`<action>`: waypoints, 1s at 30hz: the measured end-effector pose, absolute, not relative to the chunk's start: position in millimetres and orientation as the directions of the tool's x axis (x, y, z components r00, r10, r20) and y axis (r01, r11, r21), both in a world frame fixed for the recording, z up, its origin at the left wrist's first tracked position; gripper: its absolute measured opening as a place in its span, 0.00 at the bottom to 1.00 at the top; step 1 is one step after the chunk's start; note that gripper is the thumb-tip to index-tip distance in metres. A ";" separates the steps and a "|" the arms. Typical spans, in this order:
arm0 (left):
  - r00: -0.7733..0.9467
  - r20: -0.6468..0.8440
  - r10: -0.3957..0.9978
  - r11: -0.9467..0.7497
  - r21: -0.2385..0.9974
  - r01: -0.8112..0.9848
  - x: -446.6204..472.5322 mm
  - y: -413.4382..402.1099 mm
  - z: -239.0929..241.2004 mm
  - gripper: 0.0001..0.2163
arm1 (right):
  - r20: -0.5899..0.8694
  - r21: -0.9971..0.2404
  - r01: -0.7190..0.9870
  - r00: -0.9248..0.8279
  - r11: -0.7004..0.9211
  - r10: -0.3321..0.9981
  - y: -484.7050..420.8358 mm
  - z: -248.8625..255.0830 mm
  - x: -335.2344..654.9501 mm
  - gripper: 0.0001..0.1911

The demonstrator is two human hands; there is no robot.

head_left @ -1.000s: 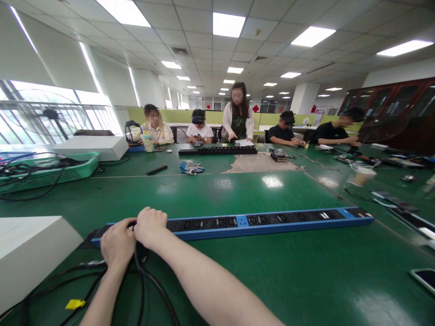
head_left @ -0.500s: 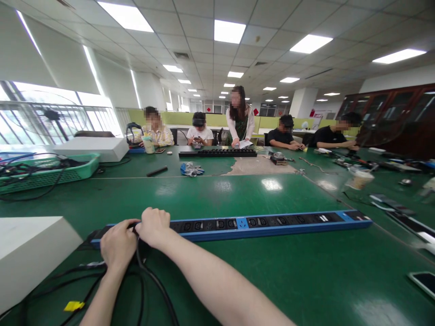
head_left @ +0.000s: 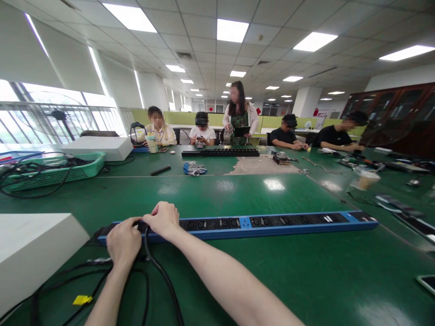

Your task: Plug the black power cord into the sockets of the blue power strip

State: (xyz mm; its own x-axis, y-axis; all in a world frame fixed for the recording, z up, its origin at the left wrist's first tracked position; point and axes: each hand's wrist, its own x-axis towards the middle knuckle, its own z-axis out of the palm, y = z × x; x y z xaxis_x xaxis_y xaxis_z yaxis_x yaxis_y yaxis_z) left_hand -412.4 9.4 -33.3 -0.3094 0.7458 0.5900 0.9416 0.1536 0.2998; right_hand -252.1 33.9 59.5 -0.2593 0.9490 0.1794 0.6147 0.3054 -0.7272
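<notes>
A long blue-and-black power strip (head_left: 288,228) lies across the green table, its row of sockets facing up. My left hand (head_left: 124,240) is closed over the strip near its left end, fingers curled round it. Beside it, my right hand (head_left: 163,221) is closed on the end of a thick black power cord (head_left: 164,277), right at the sockets. The plug is hidden by my fingers, so I cannot tell how far it sits in a socket. From there the cord hangs toward me and runs off the bottom edge.
At left stand a white box (head_left: 37,249) and a green basket (head_left: 68,172) of cables. Looser cables with a yellow tag (head_left: 82,300) lie by my left forearm. Blue-grey gloves (head_left: 195,169), a black rod (head_left: 160,170) and another strip (head_left: 220,153) lie farther back. Several people are across the table.
The whole view has shifted slightly right. My hands stay together at the strip's left end, with my right fingers lower and flatter. The standing person across the table has straightened up, holding a dark flat object.
</notes>
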 end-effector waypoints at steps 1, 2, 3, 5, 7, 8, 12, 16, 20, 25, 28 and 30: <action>-0.312 0.588 0.746 0.154 0.303 0.941 -411.9 9.2 -33.1 0.17 | 0.209 -0.765 0.561 -0.249 0.317 0.946 34.7 66.4 -248.2 0.14; -0.311 0.588 0.746 0.151 0.306 0.940 -411.5 9.0 -33.1 0.17 | 0.239 -0.805 0.494 -0.238 0.329 0.941 36.3 74.2 -242.8 0.14; -0.310 0.590 0.745 0.145 0.310 0.940 -411.5 8.8 -33.2 0.17 | 0.244 -0.848 0.413 -0.252 0.332 0.936 38.8 82.4 -235.5 0.14; -0.305 0.592 0.746 0.134 0.314 0.940 -412.3 8.8 -34.1 0.17 | 0.190 -0.930 0.241 -0.333 0.279 0.923 45.9 96.6 -215.7 0.15; -0.308 0.589 0.747 0.137 0.317 0.938 -413.9 9.2 -35.5 0.16 | 0.145 -0.969 0.135 -0.373 0.208 0.916 54.1 103.6 -191.1 0.14; -0.312 0.587 0.747 0.140 0.319 0.937 -414.8 9.5 -36.3 0.16 | 0.127 -0.976 0.120 -0.361 0.181 0.924 57.7 103.6 -178.7 0.14; -0.318 0.594 0.739 0.135 0.332 0.933 -416.5 10.3 -37.5 0.16 | 0.026 -0.970 0.222 -0.306 0.098 0.952 65.0 84.0 -144.2 0.10; -0.333 0.587 0.738 0.144 0.345 0.928 -414.6 8.4 -34.5 0.16 | 0.000 -0.915 0.373 -0.376 0.151 0.927 61.1 60.1 -142.2 0.09; -0.324 0.587 0.742 0.130 0.349 0.928 -412.6 6.1 -32.3 0.17 | -0.032 -0.908 0.375 -0.506 0.186 0.862 57.9 61.4 -150.8 0.10; -0.354 0.576 0.737 0.137 0.386 0.912 -411.7 6.1 -33.7 0.16 | -0.035 -0.954 0.268 -0.543 0.134 0.839 65.3 99.4 -133.0 0.11; -0.361 0.582 0.729 0.131 0.399 0.907 -411.9 6.6 -34.8 0.17 | 0.193 -0.805 0.472 -0.366 0.360 0.911 70.8 129.2 -105.3 0.11; -0.361 0.583 0.728 0.127 0.403 0.906 -412.1 6.4 -35.0 0.17 | 0.403 -0.492 0.746 -0.262 0.448 0.877 73.6 149.6 -83.3 0.09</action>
State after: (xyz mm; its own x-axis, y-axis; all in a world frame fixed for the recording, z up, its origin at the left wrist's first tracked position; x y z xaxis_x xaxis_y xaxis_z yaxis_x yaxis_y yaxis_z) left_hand -412.1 6.4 -35.0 -0.3611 0.7282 0.5826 0.9063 0.1269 0.4031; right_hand -83.3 73.6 149.6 -0.2615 0.8771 0.4029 0.7464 0.4484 -0.4918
